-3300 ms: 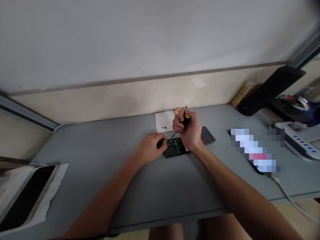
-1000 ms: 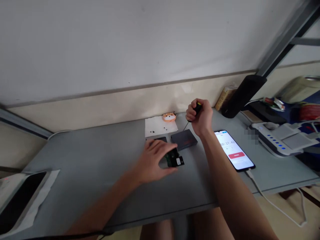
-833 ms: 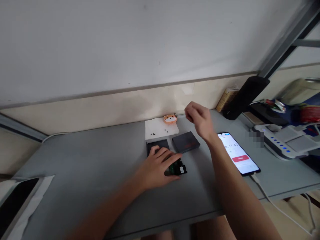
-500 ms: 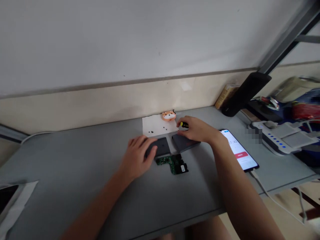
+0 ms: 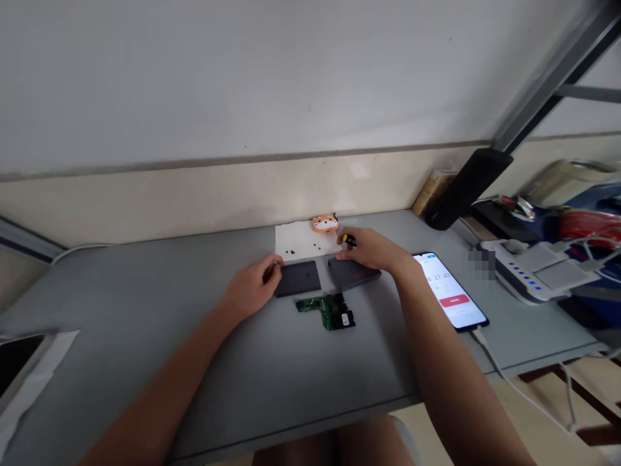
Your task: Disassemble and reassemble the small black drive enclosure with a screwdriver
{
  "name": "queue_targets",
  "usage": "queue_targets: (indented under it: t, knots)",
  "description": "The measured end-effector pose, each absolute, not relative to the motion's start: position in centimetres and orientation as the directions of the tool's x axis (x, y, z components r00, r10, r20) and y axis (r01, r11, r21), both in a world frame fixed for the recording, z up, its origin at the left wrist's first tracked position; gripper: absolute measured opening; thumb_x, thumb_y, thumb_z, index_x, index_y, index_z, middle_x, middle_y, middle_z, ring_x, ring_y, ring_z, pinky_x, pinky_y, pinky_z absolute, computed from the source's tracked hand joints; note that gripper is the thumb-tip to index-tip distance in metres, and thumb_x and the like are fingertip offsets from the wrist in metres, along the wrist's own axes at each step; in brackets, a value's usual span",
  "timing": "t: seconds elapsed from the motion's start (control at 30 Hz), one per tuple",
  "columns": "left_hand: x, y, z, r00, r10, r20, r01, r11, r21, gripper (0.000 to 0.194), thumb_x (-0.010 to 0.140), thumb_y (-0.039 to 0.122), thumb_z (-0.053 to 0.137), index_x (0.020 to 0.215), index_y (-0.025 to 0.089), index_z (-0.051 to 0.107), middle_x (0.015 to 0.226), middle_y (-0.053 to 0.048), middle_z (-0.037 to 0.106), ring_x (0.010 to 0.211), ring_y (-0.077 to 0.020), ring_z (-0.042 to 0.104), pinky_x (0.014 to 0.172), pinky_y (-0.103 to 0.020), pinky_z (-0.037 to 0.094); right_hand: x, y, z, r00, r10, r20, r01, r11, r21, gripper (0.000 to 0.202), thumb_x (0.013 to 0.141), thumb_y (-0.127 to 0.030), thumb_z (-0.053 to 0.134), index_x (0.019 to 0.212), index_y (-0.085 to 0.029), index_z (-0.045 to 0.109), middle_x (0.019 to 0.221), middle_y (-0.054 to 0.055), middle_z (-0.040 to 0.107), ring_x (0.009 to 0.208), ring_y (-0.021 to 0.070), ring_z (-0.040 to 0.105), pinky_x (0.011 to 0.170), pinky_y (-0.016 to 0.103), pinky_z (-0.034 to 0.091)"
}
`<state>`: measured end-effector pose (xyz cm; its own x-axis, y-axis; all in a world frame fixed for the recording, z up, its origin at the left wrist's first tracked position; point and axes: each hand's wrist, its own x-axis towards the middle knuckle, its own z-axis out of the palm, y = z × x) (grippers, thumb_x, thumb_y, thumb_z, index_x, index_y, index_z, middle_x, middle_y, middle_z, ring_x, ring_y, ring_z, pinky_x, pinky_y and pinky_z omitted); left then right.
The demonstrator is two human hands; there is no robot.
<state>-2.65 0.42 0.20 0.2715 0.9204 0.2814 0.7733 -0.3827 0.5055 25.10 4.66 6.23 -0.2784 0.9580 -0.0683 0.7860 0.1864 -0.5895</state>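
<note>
I judge the L-shaped green circuit board (image 5: 326,312) freed, my right hand (image 5: 367,247) gripping a black-and-yellow tool (image 5: 349,240), my left hand (image 5: 250,286) curled by the flat dark-grey plate (image 5: 297,279), hold unclear.

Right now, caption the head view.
Left hand at dark panel, right hand holding yellow-ended tool; green circuit board in front.

Widest free room: bare desk (image 5: 140,291), mid-left of frame, out from L hand (image 5: 251,283); 2nd patch lower ctr, below circuit board (image 5: 326,312). Board blocks straight way up from there to dark panel (image 5: 298,278) + dark case (image 5: 356,276); slim gap btw those two. R hand (image 5: 366,248) sits over case's far side; R forearm (image 5: 439,359) bars way to phone (image 5: 449,285), ctr-right. Black cylinder (image 5: 468,189) fills spot upper right.
</note>
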Motion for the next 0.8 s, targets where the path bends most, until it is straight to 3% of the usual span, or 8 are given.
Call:
queue_targets:
  t: [0.4,0.67,0.8]
  knots:
    - [-3.3,1.0,0.2,0.345,0.906,0.243,0.776,-0.421,0.469,0.023,0.095,0.031,0.043,0.096,0.025,0.065,0.080,-0.001,0.073,0.068,-0.0197,0.067,0.065,-0.029,0.048,24.2,4.8,5.1,-0.269,0.961,-0.057,0.829,0.201,-0.521,0.016,0.086,-0.032,0.072,0.099,-0.023,0.069,0.082,0.006,0.072,0.066,0.0195,0.059,0.061,0.031,0.037]
    - [-3.3,1.0,0.0,0.340,0.915,0.218,0.788,-0.403,0.466,0.030,0.098,0.036,0.037,0.096,0.024,0.064,0.083,-0.003,0.073,0.071,-0.0203,0.067,0.068,-0.030,0.049,23.6,5.0,5.1,-0.276,0.961,-0.013,0.860,0.240,-0.450,0.016,0.091,-0.031,0.068,0.104,-0.023,0.070,0.105,0.009,0.078,0.090,0.0248,0.069,0.070,0.031,0.042]
    - [-3.1,0.9,0.1,0.309,0.936,0.170,0.809,-0.353,0.471,0.030,0.098,0.036,0.037,0.094,0.024,0.063,0.084,-0.002,0.072,0.073,-0.0202,0.066,0.072,-0.030,0.050,23.4,4.9,5.2,-0.272,0.962,-0.018,0.878,0.240,-0.413,0.019,0.092,-0.033,0.067,0.108,-0.023,0.071,0.105,0.008,0.078,0.092,0.0250,0.070,0.071,0.031,0.043]
